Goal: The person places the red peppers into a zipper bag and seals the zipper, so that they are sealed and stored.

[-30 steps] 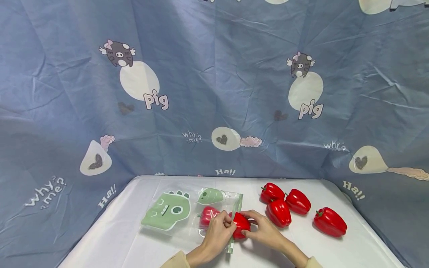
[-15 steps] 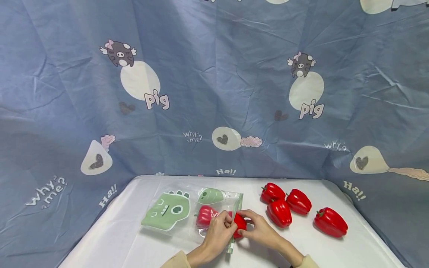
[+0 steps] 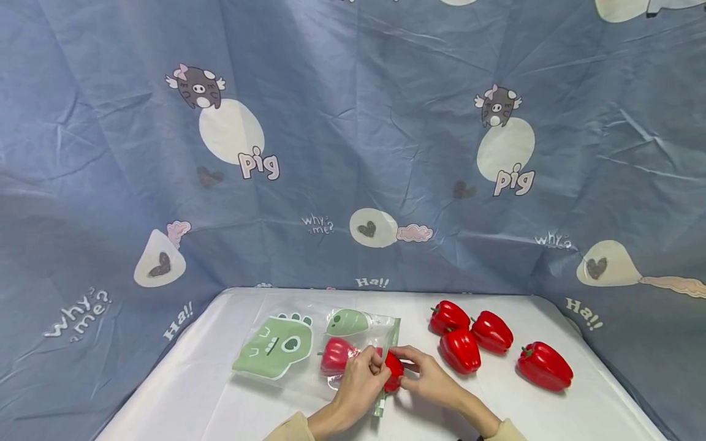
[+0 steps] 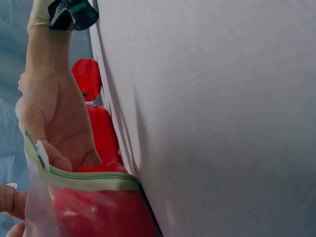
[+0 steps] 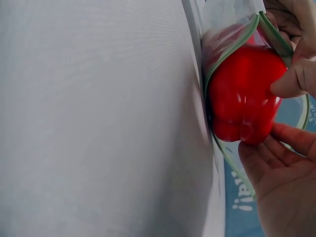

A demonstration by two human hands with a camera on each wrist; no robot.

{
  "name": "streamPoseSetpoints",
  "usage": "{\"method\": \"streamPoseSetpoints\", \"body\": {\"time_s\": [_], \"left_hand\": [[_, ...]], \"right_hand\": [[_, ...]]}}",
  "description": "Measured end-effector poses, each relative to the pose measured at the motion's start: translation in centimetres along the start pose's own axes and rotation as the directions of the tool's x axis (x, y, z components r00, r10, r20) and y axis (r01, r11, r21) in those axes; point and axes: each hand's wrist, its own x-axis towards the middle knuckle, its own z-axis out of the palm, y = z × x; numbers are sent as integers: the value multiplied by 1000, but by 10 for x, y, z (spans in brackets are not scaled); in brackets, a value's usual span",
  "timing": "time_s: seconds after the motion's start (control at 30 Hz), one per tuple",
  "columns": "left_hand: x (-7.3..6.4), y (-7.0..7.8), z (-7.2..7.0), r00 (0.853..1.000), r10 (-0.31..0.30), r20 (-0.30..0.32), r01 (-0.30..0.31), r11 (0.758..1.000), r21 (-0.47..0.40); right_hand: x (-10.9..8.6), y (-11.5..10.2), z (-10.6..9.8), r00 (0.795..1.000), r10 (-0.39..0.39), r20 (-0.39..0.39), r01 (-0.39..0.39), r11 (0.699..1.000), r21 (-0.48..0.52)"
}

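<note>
A clear zip bag [image 3: 274, 349] with green monster prints lies flat on the table, its green-edged mouth facing right. Inside it is a red bell pepper [image 3: 334, 356]. My left hand [image 3: 361, 380] pinches the edge of the bag's mouth, its thumb against a second bell pepper [image 5: 244, 94] in the right wrist view. That pepper sits in the opening, partly inside, bottom end outward. My right hand [image 3: 432, 380] holds its outer end between thumb and fingers; in the right wrist view the right hand [image 5: 289, 182] is at the pepper's base.
Three red bell peppers lie grouped at the back right, the front one [image 3: 460, 351] nearest my right hand. Another bell pepper [image 3: 545, 365] lies farther right. A white cloth covers the table [image 3: 182, 392]; a blue printed curtain [image 3: 353, 153] hangs behind.
My right hand has pushed the held pepper left, deeper into the bag. The pepper inside has shifted left too. My left hand stays at the bag's mouth.
</note>
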Motion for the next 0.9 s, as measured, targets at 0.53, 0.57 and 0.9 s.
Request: {"method": "streamPoseSetpoints", "body": {"time_s": [0.53, 0.57, 0.9], "left_hand": [[0, 1, 0, 1000, 21, -8, -21, 1000, 14], [0, 1, 0, 1000, 20, -8, -20, 1000, 15], [-1, 2, 1, 1000, 23, -15, -23, 1000, 8]], "right_hand": [[6, 2, 2, 999, -27, 18, 26, 999, 23], [6, 3, 3, 999, -34, 22, 34, 999, 28], [11, 3, 7, 996, -68, 51, 62, 993, 98]]}}
